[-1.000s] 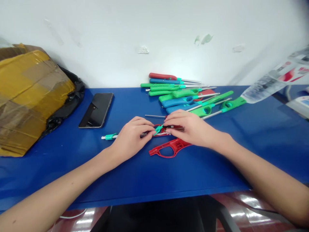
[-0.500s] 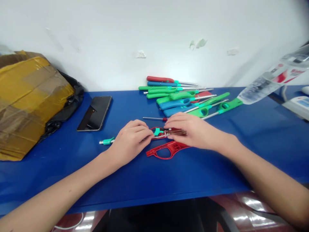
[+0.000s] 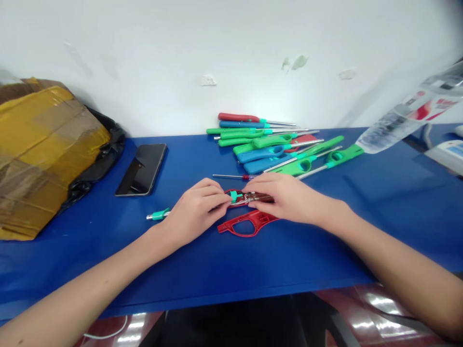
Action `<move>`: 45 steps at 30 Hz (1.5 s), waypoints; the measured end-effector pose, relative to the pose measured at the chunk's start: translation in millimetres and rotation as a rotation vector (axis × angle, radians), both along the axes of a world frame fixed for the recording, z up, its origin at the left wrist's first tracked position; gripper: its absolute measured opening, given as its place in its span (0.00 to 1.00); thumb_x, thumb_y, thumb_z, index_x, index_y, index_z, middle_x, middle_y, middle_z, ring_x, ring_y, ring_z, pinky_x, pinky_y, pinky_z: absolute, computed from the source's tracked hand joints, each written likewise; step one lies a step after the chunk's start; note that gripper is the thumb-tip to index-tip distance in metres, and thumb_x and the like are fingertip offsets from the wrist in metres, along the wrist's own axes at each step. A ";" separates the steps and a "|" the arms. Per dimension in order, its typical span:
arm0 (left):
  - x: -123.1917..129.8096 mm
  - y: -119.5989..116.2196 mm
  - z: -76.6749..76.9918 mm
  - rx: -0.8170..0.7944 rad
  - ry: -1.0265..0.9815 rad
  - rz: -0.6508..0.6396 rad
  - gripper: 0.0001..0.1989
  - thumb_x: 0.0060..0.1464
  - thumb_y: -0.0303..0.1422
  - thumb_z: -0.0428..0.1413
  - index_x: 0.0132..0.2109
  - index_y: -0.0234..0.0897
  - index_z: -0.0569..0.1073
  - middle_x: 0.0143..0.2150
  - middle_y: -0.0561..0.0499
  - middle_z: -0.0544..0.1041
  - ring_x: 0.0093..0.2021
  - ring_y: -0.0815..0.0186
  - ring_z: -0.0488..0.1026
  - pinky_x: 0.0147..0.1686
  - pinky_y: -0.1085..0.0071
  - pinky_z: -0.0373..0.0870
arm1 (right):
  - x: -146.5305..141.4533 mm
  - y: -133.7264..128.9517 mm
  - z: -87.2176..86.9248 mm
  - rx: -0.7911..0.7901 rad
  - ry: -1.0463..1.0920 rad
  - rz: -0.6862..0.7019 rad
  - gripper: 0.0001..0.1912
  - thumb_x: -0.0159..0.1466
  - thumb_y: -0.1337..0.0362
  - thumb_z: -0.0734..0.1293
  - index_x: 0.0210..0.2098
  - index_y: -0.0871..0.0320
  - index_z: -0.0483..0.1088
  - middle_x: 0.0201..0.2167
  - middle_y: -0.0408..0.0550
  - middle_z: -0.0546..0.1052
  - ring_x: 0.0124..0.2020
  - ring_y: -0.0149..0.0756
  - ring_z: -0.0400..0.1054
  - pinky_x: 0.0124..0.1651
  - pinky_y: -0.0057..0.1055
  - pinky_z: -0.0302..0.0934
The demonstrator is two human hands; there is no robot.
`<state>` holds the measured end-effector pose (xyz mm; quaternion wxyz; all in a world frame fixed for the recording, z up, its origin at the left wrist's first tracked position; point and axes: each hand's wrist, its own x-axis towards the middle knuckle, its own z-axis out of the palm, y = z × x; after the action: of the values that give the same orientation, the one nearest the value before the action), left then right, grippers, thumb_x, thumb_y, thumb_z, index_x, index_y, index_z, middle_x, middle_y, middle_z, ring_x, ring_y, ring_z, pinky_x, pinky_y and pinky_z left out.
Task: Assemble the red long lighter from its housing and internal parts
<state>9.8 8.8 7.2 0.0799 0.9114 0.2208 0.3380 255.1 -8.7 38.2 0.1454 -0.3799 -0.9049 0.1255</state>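
Observation:
An opened red lighter half [image 3: 239, 204] lies between my hands, with a teal trigger piece [image 3: 234, 195], white wires and a dark brown inner part [image 3: 262, 197] in it. My left hand [image 3: 198, 209] is closed on the left end of this lighter half; a metal tube with a teal collar [image 3: 159, 215] sticks out at its left. My right hand [image 3: 280, 196] has its fingers round the brown part at the right end. The other red shell half [image 3: 255, 223] lies just below on the blue table [image 3: 231, 270]. Beyond my right fingertips is a screwdriver [image 3: 231, 177].
Several green, blue and red lighters [image 3: 264, 153] lie in a pile near the wall. A phone [image 3: 142, 169] and a taped package [image 3: 50, 154] are at the left. A water bottle [image 3: 401, 120] and a white device [image 3: 448, 154] stand at the right.
The brown part now sits lower and more within the red lighter half, and my right hand has shifted slightly left and down with it. My left hand is nearly unchanged.

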 end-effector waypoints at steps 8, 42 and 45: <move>1.5 2.6 -0.5 -0.091 -0.003 0.025 0.06 0.60 0.27 0.56 0.39 0.35 0.79 0.35 0.49 0.80 0.37 0.65 0.73 0.40 0.68 0.74 | 0.7 0.0 -0.4 0.015 0.001 0.012 0.10 0.67 0.64 0.65 0.46 0.59 0.76 0.43 0.53 0.79 0.43 0.43 0.73 0.48 0.38 0.67; -1.5 5.7 -1.4 0.013 0.041 -0.077 0.06 0.62 0.25 0.55 0.42 0.35 0.76 0.38 0.47 0.77 0.42 0.64 0.71 0.43 0.67 0.74 | 0.1 0.7 -0.3 -0.005 -0.005 0.007 0.12 0.67 0.65 0.65 0.49 0.60 0.74 0.42 0.53 0.79 0.42 0.42 0.73 0.46 0.37 0.67; -1.5 4.9 -1.5 0.041 0.026 -0.048 0.05 0.61 0.25 0.55 0.41 0.35 0.76 0.37 0.47 0.78 0.41 0.64 0.71 0.41 0.67 0.74 | 0.4 0.3 0.9 -0.001 -0.001 0.001 0.14 0.67 0.65 0.66 0.51 0.60 0.73 0.41 0.52 0.79 0.40 0.41 0.74 0.44 0.37 0.68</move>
<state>8.2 13.7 5.7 0.0662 0.9223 0.1927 0.3285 255.6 -8.4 39.1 0.1445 -0.3797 -0.9051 0.1256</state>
